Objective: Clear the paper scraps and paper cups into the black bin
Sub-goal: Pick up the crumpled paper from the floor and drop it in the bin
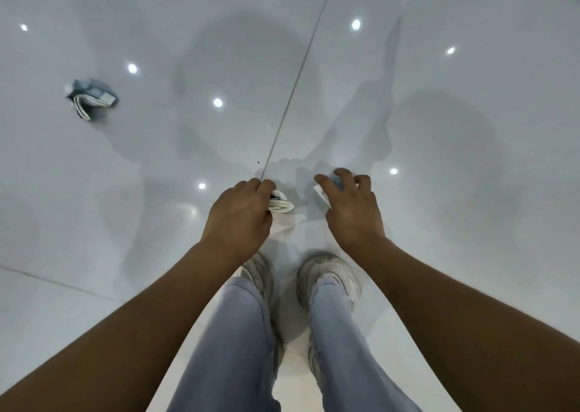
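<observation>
Left hand: we see the left hand [240, 212] stretched down over the floor, knuckles up, fingers curled closed around a crumpled paper scrap [280, 204] whose white edge pokes out on the thumb side.
Right hand: the right hand [351, 206] hangs just beside it, fingers spread a little and bent over a second scrap [321, 195]; we make out a white corner below the index finger and a bluish bit between the fingertips, and the fingers look closed on it, though blur hides the exact contact.
Gap between hands: the two hands sit near each other but apart, bare tile showing between them.
Far scrap: off to our left and well apart from both hands, a bluish crumpled paper wad [91, 98] lies alone on the floor [470, 129], blurred at its edges.
Floor: glossy pale tile with a dark grout line [298, 76] running up from the left hand's fingers, bright ceiling lights mirrored in it, and soft grey shadows of the person.
Below the hands: we see light blue jeans [241, 342] and pale sneakers [329, 273], toes just short of the hands.
In the way: nothing lies on the tile between the hands and the far wad.
Bin and cups: out of our view.
</observation>
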### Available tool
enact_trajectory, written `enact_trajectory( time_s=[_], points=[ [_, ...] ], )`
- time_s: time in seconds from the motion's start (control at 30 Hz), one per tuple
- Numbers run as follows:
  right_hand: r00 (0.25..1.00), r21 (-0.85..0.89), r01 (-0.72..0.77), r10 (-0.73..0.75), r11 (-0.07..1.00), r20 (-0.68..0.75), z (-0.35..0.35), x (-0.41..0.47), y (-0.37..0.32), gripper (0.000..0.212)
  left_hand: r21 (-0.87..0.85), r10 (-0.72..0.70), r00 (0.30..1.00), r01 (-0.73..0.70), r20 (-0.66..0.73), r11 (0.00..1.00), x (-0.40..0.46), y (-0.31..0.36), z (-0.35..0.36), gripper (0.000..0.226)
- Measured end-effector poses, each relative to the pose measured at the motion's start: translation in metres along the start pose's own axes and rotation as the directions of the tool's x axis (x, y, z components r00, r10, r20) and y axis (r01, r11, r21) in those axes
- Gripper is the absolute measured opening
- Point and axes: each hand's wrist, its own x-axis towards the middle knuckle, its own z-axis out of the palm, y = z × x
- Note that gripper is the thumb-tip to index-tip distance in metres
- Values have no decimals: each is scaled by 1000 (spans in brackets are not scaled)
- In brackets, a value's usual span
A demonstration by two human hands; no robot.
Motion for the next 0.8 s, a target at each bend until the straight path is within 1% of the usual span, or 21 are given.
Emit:
enact_trajectory(
  time_s=[0.17,0.3,0.4,0.53,0.63,0.73,0.8],
  points=[
    [1000,28,9,-10,1000,19,-62,-48,-20,64,38,-6,1000,5,24,999,-38,31,-47,28],
    [999,39,-34,33,999,26,-144,-117,-40,63,79,38,998,-41,45,996,-91,77,-123,28],
    [994,102,-104,102,989,31,-214,-178,-59,64,157,91,993,-101,70,982,-132,113,-194,28],
    [983,182,-179,182,967,3,-304,-259,-76,64,242,197,977,-210,78,947,-179,165,-285,29],
    [966,233,-240,256,943,-43,-363,-317,-86,63,272,269,962,-269,37,924,-211,202,-348,30],
    [938,293,-296,335,909,-91,-406,-372,-96,62,313,369,929,-353,10,882,-245,239,-395,31],
    [913,334,-325,386,885,-134,-424,-407,-102,63,335,434,901,-412,11,847,-268,262,-414,30]
  ],
)
